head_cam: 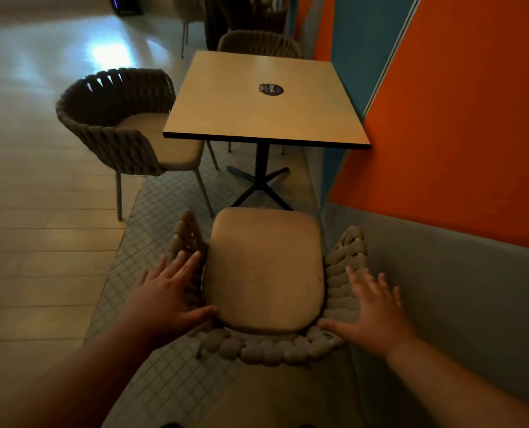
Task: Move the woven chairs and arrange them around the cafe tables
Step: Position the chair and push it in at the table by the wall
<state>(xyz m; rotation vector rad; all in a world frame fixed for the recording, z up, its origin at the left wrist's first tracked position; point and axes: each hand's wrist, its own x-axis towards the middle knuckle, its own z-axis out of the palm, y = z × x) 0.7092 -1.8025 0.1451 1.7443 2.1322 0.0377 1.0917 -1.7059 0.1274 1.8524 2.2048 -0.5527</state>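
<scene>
Fingers (182,261) of left hand (164,296) spread wide, released, over left arm of nearest woven chair (266,267) — thumb touching seat cushion's near-left corner. Right hand (371,310) likewise splayed, grasping nothing, over right side of braided backrest (contact or hover, cannot tell). Chair between both hands, seat facing square cafe table (266,100) just ahead, beside orange wall (460,118). Second woven chair (124,125) tucked at table's left edge — third chair (260,43) at far side.
</scene>
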